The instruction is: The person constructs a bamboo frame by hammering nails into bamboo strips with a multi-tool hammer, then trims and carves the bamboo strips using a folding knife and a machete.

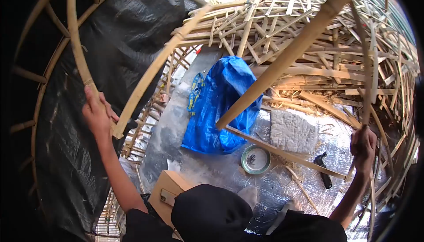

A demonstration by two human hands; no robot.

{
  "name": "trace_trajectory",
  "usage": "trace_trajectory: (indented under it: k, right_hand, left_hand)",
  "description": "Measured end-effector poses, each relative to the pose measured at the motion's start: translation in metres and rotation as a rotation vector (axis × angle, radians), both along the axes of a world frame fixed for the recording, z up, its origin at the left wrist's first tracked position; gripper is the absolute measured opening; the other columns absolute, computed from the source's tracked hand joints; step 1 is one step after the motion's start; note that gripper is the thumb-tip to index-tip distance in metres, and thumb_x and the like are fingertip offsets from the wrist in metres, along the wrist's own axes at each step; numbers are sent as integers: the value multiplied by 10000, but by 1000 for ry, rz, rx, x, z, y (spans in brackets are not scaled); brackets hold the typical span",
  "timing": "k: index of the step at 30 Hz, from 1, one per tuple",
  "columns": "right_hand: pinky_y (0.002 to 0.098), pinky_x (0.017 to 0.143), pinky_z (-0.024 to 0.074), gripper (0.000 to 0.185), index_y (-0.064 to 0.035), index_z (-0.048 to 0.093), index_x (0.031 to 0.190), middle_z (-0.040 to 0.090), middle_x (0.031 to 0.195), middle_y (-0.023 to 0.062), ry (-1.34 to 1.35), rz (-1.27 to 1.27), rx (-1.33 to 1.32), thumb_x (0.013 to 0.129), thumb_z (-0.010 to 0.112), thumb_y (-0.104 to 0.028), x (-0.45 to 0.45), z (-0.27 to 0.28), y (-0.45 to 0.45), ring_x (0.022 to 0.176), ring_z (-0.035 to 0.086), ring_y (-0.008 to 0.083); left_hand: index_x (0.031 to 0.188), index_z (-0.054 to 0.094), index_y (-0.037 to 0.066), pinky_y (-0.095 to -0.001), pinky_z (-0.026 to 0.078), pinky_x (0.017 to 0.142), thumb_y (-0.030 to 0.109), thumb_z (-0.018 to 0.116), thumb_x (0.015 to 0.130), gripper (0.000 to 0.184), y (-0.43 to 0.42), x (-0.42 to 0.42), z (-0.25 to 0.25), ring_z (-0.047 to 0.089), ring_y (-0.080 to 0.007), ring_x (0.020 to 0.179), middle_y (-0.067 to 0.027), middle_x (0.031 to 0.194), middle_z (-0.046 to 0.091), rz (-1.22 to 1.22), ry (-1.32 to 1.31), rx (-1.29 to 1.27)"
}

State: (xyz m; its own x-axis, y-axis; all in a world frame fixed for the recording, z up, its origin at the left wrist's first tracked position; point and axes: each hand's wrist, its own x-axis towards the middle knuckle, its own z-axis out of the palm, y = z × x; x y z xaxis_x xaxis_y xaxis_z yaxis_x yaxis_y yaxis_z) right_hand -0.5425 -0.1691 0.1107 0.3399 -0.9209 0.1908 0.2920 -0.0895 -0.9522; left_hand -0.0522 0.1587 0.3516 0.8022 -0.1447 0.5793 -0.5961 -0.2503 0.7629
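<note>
My left hand (pixel 98 109) is wrapped round a bamboo pole (pixel 78 56) that rises toward the top left. Beside that hand is the lower end of a bamboo strip (pixel 154 72), slanting up to the right. My right hand (pixel 364 147) is closed round an upright bamboo strip (pixel 367 74). Between the hands, a thick bamboo piece (pixel 287 56) slants up to the right, close to the camera. From near its lower end, a thin bamboo slat (pixel 287 154) runs toward my right hand. Whether these pieces are joined I cannot tell.
A blue plastic bag (pixel 216 118) lies on the silvery floor sheet (pixel 274 189). Near it are a grey block (pixel 293 131), a round bowl (pixel 256 168) with small dark pieces, and a black-handled tool (pixel 323 169). Bamboo strips (pixel 309 72) pile behind; black sheeting (pixel 137 25) hangs left.
</note>
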Motion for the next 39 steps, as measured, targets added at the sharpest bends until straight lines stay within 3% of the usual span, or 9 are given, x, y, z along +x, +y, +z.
trace_trajectory:
  k: [6,13,18,20,25,29,34,37,39]
  right_hand:
    - [226,387,250,523,-54,557,710,439,510,-25,227,276,-39,1060,482,-436,-21,42,-38,394,354,54]
    - [230,382,218,523,-52,593,785,386,477,-44,322,237,302,1061,461,-476,-42,-14,-36,386,326,49]
    - [227,373,213,483,-58,587,816,386,484,-51,348,299,355,1063,470,-456,-73,-43,-27,378,320,46]
    - [225,372,205,484,-82,590,793,397,495,-58,321,336,396,1067,463,-461,-83,-48,-30,396,309,40]
    - [220,367,215,447,-82,566,867,381,503,-69,333,294,495,1081,428,-449,-77,-64,-29,395,291,45]
    - [204,342,222,412,-64,525,944,409,502,-57,138,313,617,1102,366,-409,-51,-88,-19,395,292,48]
    - [199,350,236,402,-59,499,964,392,541,-60,65,236,734,1112,330,-393,-5,-123,1,428,311,50]
    - [198,364,226,410,-51,520,985,402,557,-54,145,231,775,1108,347,-402,7,-134,15,425,293,45]
    - [202,368,224,421,-45,535,986,407,559,-51,165,233,772,1107,352,-405,15,-138,20,424,293,45]
  left_hand:
    - [743,489,87,-295,394,313,657,398,1010,637,-133,-32,-123,437,-144,318,-25,452,413,-578,456,178]
    - [694,544,83,-294,411,319,684,376,1000,694,-200,-125,-323,491,-156,349,-62,496,509,-860,842,218]
    - [736,604,52,-293,514,491,674,295,1022,751,-169,-136,-369,613,-171,514,-93,594,603,-1111,1128,298]
    - [787,639,35,-319,567,660,671,263,1026,777,-163,-141,-381,667,-183,665,-123,683,654,-1185,1149,414]
    - [1283,569,-9,-400,565,836,525,506,1018,600,-145,-144,-378,694,-254,942,-114,1050,673,-1466,1339,403]
    - [1421,486,16,-357,589,783,444,585,1001,608,-131,-142,-416,676,-195,977,-87,1071,662,-1601,1584,436]
    - [1475,421,38,-387,612,761,304,552,1041,526,-107,-167,-433,687,-226,1044,-119,1236,650,-1425,1617,407]
    - [1478,431,29,-479,492,994,481,409,1053,620,-97,-174,-434,623,-291,1193,-173,1264,644,-1407,1698,186]
    - [1475,438,22,-476,458,1027,523,348,1048,665,-91,-184,-431,601,-305,1220,-188,1274,638,-1329,1839,15]
